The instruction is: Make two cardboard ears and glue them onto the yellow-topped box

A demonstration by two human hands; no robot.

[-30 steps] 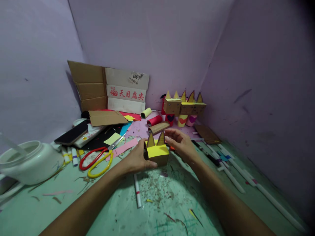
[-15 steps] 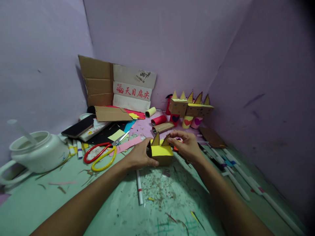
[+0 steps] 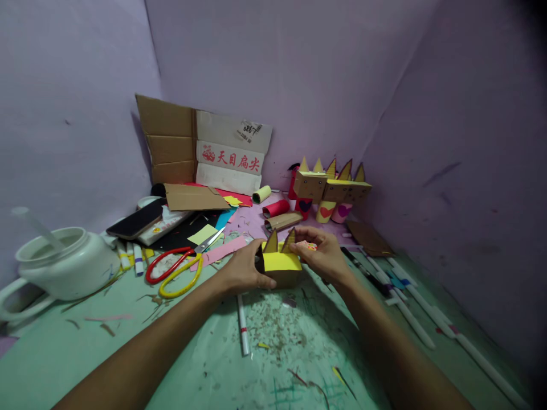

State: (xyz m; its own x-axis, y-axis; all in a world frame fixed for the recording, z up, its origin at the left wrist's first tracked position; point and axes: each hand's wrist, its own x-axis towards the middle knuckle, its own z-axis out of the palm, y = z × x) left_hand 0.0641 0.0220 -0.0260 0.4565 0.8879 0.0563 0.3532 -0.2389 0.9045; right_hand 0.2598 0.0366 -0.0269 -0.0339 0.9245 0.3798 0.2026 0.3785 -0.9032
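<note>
A small cardboard box (image 3: 282, 263) with a yellow top rests low over the table in front of me. Two pointed cardboard ears (image 3: 270, 242) stand up along the far part of its top. My left hand (image 3: 245, 266) grips the box's left end, thumb along the near side and fingers behind. At the right ear (image 3: 289, 240), my right hand (image 3: 319, 250) has its thumb and fingertips against the ear's right edge, pinching or pressing it. The ear's lower edge meets the yellow top. My right hand's other fingers curl behind and are partly hidden.
Red-and-yellow scissors (image 3: 182, 267) lie left of the box, near a white pot (image 3: 64, 265). A white marker (image 3: 243, 327) lies in front among scraps. Several eared cardboard figures (image 3: 329, 188) stand at the back right. More markers (image 3: 410, 322) line the right side.
My right hand's fingers have shifted slightly off the right ear's tip, so more of that ear shows and it stands more upright. The left hand keeps its hold on the box.
</note>
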